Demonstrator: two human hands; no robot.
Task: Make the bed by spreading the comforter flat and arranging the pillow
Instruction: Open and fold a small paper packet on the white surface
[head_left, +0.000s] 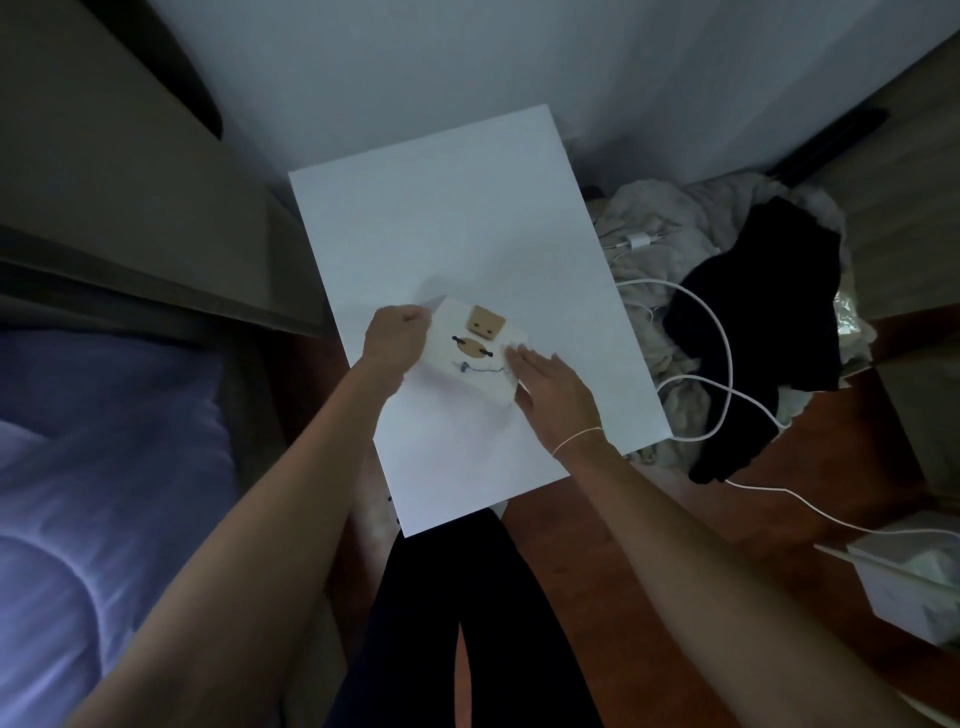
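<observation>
Your hands are both on a small white box (470, 358) at frame centre, sitting on the white counter (441, 223). Left hand (397, 338) has fingers curled, gripping the box's left edge near a raised flap. Right hand (553, 387) lies flat with straight fingers against the box's right side; thin string band on that wrist. Box top shows a tan square piece and a tan round piece with a black bar through it, plus a blue scribble. Comforter (93, 467), pale purple and rumpled, sits at the left edge of frame on the bed, well apart from both hands. No pillow I can make out. Right of the counter: heap of light fabric (670, 234) with a black garment (769, 322) on it, white cable (727, 364) looping over both. White bin (904, 587) lower right. Lighting dim.
</observation>
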